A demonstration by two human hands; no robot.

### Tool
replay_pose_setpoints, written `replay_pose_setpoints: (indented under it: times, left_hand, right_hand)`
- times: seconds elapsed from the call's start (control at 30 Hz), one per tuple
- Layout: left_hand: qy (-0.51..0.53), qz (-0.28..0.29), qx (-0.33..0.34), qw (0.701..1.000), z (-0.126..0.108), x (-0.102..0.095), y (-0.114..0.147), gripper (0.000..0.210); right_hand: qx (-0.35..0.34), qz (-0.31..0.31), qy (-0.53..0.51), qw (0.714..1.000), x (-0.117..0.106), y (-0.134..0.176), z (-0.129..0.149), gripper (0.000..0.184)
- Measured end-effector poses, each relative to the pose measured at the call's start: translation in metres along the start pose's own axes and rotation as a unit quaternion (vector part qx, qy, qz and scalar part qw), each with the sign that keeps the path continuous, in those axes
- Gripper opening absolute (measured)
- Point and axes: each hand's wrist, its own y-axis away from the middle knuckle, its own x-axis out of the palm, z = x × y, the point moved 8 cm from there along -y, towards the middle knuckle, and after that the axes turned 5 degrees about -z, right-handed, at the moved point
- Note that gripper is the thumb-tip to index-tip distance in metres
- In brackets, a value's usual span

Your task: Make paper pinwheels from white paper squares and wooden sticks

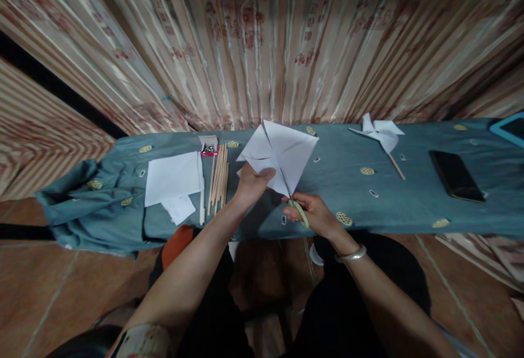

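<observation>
My left hand [254, 183] pinches a white square sheet of paper [292, 148] near its lower left side, thumb on top. The sheet is held up above the cloth-covered table, with slits running in from its corners. My right hand [309, 210] grips scissors with light green handles [299, 213]. The blades meet the sheet at its bottom corner, along the slit there; the blade tips are hard to make out. Left of the sheet lie several thin wooden sticks [220, 178] and a small red-and-white box [209, 145] of small metal pieces.
A stack of white paper [172, 178], a crumpled scrap [179, 209] and a white pen-like stick [202, 194] lie at the left. To the right are a paper pinwheel [380, 133] on a stick, a black phone [456, 175] and a blue-edged device [507, 127]. A curtain [262, 47] hangs behind.
</observation>
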Motion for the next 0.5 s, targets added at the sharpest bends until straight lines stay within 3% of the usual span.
replay_pose_setpoints:
  times: [0.5]
  left_hand:
    - [0.015, 0.003, 0.008, 1.0, 0.0013, -0.0006, 0.0007, 0.026]
  right_hand:
    - [0.034, -0.002, -0.028, 0.999, 0.002, -0.0002, 0.0003, 0.047]
